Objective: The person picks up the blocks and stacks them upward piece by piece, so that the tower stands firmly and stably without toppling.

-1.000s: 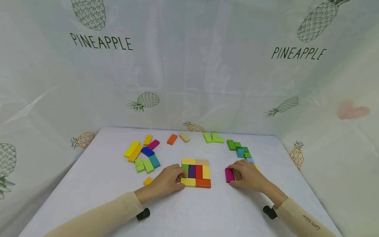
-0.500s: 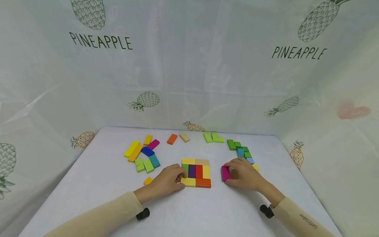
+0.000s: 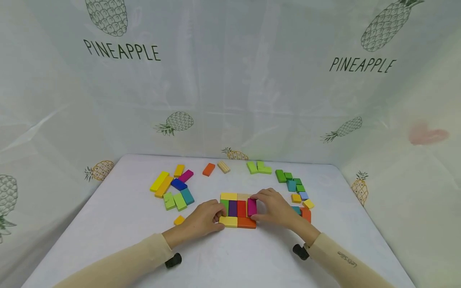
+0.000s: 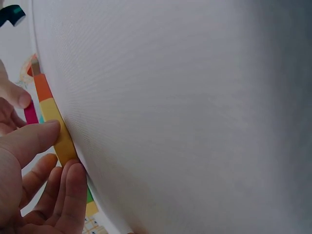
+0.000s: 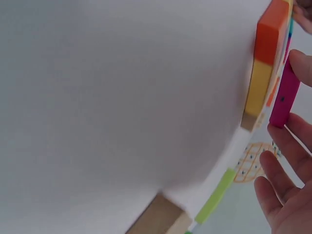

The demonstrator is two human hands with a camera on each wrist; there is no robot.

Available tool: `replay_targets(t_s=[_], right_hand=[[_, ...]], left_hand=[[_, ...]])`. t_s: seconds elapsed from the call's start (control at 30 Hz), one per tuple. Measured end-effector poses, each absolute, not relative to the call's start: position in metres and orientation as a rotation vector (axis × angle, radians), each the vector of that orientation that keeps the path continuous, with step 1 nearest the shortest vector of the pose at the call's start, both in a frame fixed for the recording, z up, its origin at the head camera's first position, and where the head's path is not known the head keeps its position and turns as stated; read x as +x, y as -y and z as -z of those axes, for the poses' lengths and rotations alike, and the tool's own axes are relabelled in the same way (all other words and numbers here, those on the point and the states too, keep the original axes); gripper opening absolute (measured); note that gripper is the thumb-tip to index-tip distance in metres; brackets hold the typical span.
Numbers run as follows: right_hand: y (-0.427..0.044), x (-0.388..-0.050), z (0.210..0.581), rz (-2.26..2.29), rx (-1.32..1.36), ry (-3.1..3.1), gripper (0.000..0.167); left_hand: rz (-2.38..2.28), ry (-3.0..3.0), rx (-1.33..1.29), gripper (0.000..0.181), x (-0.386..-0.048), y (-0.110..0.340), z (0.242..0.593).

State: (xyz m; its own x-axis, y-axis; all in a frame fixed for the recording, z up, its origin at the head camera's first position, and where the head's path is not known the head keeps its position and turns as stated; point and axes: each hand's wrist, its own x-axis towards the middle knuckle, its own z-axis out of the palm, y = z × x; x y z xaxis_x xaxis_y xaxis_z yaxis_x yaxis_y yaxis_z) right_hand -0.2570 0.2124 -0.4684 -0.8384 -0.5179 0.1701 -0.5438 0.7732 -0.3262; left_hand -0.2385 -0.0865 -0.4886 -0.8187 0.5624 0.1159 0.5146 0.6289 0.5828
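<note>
Wooden blocks lie flat in a rectangle in the head view: a purple block (image 3: 232,209), a red block (image 3: 241,209) and a green one stand between light yellow, tan and orange ones. My left hand (image 3: 204,219) holds the rectangle's near left corner. Its thumb and curled fingers lie against the light yellow block (image 4: 59,131). Between thumb and fingertips, my right hand (image 3: 274,209) pinches a magenta block (image 3: 252,208). That block is over the rectangle's right side, largely covering the upright light yellow block there. In the right wrist view, the magenta block (image 5: 285,95) appears raised.
At left lie several loose blocks, including a dark blue block (image 3: 179,184) and a bright yellow block (image 3: 159,181). Light green blocks (image 3: 264,170) lie at the back. A teal block (image 3: 291,185) and others stretch down the right. A brown block (image 5: 158,214) shows in the right wrist view.
My right hand has pulled the magenta block away from beside the brown block and carried it left, over the rectangle. The left hand has stayed at the corner.
</note>
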Motion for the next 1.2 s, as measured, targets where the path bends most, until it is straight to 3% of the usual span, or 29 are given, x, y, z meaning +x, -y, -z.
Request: replay_targets(t_s=[0.47, 0.73, 1.2], right_hand=[[-0.197, -0.257, 0.478, -0.669, 0.77, 2.94, 0.061], [-0.2, -0.256, 0.475, -0.779, 0.787, 2.966, 0.053], [-0.201, -0.257, 0.478, -0.8, 0.778, 2.979, 0.054]], left_hand=[[-0.944, -2.766, 0.895, 0.025, -0.239, 0.086, 0.488], [-0.943, -2.764, 0.907, 0.026, -0.239, 0.087, 0.489], [-0.947, -2.739, 0.901, 0.025, -0.242, 0.092, 0.483]])
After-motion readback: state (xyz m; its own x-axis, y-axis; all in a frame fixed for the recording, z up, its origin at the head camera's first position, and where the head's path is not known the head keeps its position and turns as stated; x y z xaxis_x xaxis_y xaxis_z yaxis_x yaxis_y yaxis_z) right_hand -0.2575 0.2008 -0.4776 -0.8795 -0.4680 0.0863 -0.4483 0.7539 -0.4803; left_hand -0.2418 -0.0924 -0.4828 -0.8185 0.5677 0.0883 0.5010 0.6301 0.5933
